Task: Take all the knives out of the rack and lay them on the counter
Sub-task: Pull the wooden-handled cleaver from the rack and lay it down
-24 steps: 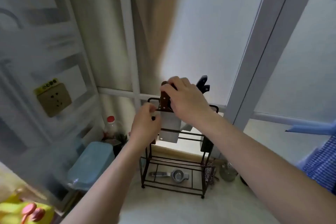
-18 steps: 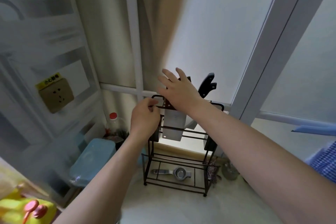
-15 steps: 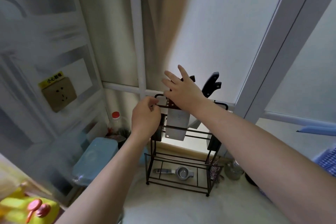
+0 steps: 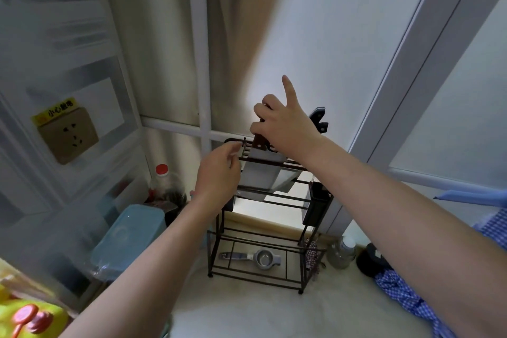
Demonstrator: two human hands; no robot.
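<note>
A black wire rack (image 4: 301, 252) stands on the pale counter (image 4: 274, 313) against the window. A cleaver (image 4: 260, 175) with a brown handle hangs in its top slots, blade down. My right hand (image 4: 285, 126) is wrapped around the cleaver's handle, index finger pointing up. My left hand (image 4: 216, 175) pinches the rack's top rail at its left end. Two black knife handles (image 4: 318, 121) stick up behind my right hand. A second blade (image 4: 285, 182) shows beside the cleaver.
A metal squeezer (image 4: 258, 257) lies on the rack's bottom shelf. A black cup (image 4: 318, 207) hangs on the rack's right side. A red-capped bottle (image 4: 164, 184) and blue box (image 4: 126, 236) stand left; a small jar (image 4: 341, 254) and checked cloth (image 4: 406, 293) right.
My right hand went from spread fingers over the cleaver's handle to a grip around it. The cleaver sits a little higher in the rack. The left hand stays on the rail.
</note>
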